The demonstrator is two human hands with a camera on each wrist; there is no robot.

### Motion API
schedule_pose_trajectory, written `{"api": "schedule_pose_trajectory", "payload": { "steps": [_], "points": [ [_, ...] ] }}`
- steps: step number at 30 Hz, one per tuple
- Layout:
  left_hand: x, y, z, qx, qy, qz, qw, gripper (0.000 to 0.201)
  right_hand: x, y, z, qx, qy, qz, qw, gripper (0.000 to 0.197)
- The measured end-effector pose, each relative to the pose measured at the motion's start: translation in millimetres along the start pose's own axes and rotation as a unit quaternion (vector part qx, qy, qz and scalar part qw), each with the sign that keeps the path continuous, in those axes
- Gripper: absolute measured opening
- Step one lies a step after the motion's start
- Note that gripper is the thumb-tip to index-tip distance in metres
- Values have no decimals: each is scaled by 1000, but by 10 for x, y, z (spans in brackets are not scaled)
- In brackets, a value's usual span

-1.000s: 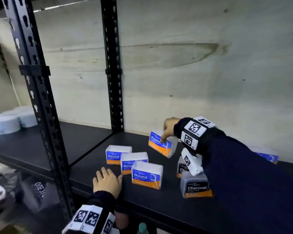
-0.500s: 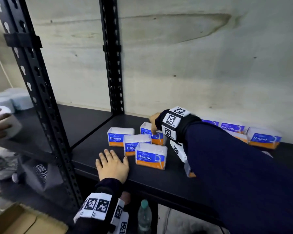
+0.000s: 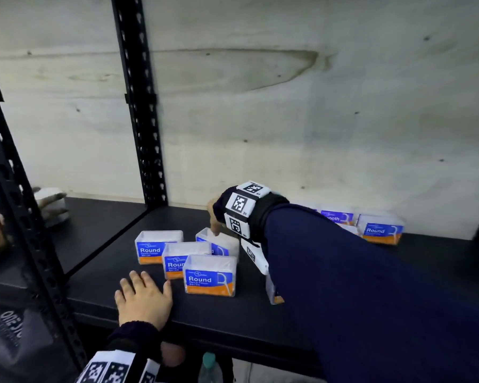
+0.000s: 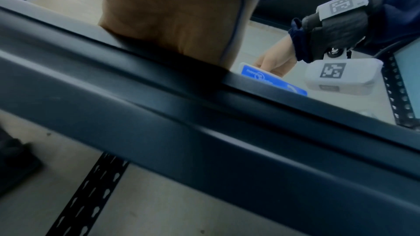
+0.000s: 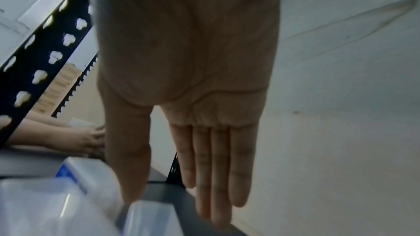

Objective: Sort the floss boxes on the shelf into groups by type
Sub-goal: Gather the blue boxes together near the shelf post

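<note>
In the head view the right hand sits just right of centre, over the rearmost of four Round floss boxes clustered at lower centre of the black shelf. The right-wrist view shows its fingers straight and held side by side, the thumb extended; the thumb tip appears to touch the top of that rear box, but nothing is pinched or wrapped. The left hand lies flat at the lower left, fingers spread, palm down on the shelf's front edge, holding nothing.

The cluster reads as the Round group: the rear box, a left box, a middle box and a front box, close together and some overlapping in the picture. At the right edge, against the wall, stand another Round box and a box whose label seems to read Smooth. A further box peeks out under the right sleeve; its type cannot be read.

The step in hand looks like settling the rear box into the group. To do it well, the person would lift the hand straight up so no neighbour is nudged, leave the label facing forward, then fetch the stray Round box at the right without the sleeve sweeping the box beneath it.
</note>
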State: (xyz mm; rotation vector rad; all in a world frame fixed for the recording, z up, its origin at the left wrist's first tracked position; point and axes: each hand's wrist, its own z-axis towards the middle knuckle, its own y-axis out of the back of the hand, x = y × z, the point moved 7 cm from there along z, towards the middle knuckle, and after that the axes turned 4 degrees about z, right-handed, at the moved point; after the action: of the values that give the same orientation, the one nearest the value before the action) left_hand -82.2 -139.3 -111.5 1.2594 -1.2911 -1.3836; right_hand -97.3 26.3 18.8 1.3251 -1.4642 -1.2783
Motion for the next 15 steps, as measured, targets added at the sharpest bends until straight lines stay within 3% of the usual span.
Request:
{"api": "schedule_pose_trajectory", "payload": {
  "steps": [2, 3, 5, 10, 13, 15],
  "points": [
    [2, 24, 15, -1, -15, 22, 1000, 61, -62, 214, -153, -34, 15, 49, 998, 11],
    [-4, 61, 19, -3, -37, 34, 999, 59, -124, 328, -256, -39, 22, 70, 997, 13],
    [-40, 170, -9, 2, -113, 53, 992, 48, -304, 584, -476, -50, 35, 88, 994, 37],
    [-278, 773, -264, 55, -232, 158, 958, 25, -989, 913, -981, -96, 18, 69, 993, 39],
    [-522, 1306, -392, 41, -253, 177, 950, 40, -1464, 935, -1252, -108, -18, 78, 991, 39],
    [-762, 1587, -369, 33, -283, 155, 946, 34, -1791, 872, -1370, -110, -56, 82, 989, 40]
  ]
}}
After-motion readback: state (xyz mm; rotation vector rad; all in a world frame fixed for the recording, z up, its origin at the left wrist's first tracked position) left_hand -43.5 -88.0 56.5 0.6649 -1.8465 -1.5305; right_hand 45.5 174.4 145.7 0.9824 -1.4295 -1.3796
